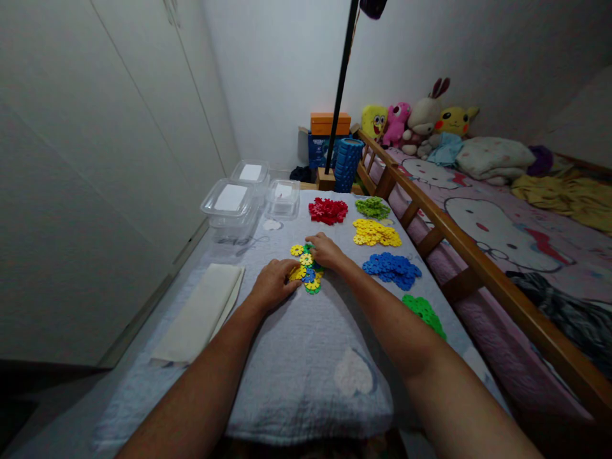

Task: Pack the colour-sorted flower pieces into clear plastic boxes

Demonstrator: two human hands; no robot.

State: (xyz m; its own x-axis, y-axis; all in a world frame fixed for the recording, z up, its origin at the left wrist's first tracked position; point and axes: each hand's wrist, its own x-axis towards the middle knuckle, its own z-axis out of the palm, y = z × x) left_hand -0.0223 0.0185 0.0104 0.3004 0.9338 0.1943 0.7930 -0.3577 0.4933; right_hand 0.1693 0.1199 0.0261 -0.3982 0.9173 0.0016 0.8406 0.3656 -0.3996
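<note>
A small flat cluster of joined yellow, blue and green snowflake pieces (306,273) lies on the grey-blue cloth (306,357) in the middle. My left hand (273,285) rests on the cluster's near left side, fingers curled over it. Over the far right side lies my right hand (326,250), fingers bent and pressing the pieces. To the right lie sorted piles: red (327,210), light green (373,207), yellow (375,233), blue (392,269) and green (423,311).
Clear plastic boxes with lids (234,205) stand at the far left of the cloth. A folded white cloth (203,312) lies at the near left. A wooden bed rail (459,255) runs along the right, and a black pole (340,89) rises behind.
</note>
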